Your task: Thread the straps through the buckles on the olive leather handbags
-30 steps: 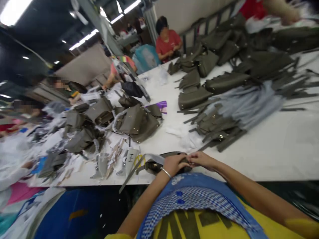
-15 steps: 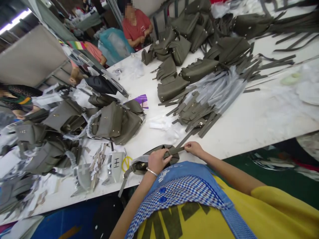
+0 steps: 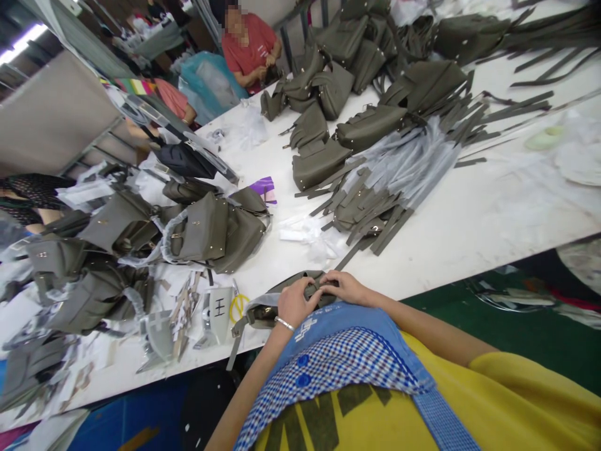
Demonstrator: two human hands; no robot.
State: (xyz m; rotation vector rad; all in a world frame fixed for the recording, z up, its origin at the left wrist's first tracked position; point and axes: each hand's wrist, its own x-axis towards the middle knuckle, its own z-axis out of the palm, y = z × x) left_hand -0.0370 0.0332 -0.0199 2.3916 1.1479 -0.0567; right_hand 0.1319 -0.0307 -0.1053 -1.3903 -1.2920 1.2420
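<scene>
An olive-grey bag (image 3: 259, 314) lies at the table's near edge against my apron, partly hidden by my hands. My left hand (image 3: 295, 303) is closed on a strap of this bag, thumb and fingers pinching near its top. Close beside it, my right hand (image 3: 346, 288) is closed too, its fingertips meeting the same strap almost against the left thumb. The exact spot they grip is covered by fingers. A loose strap end (image 3: 350, 252) sticks out beyond the right hand. Another strap (image 3: 233, 351) of the bag hangs over the table edge on the left.
Yellow-handled scissors (image 3: 238, 307) lie left of the bag by a white box (image 3: 218, 316). Finished-looking bags (image 3: 205, 228) are heaped left. Ahead are straps in plastic (image 3: 399, 163) and more bags (image 3: 370, 128). A person in red (image 3: 251, 50) works across the white table (image 3: 451, 238).
My right hand has moved left along the strap, from a stretched hold to right beside my left hand. The left hand stays on the bag. The view has shifted slightly.
</scene>
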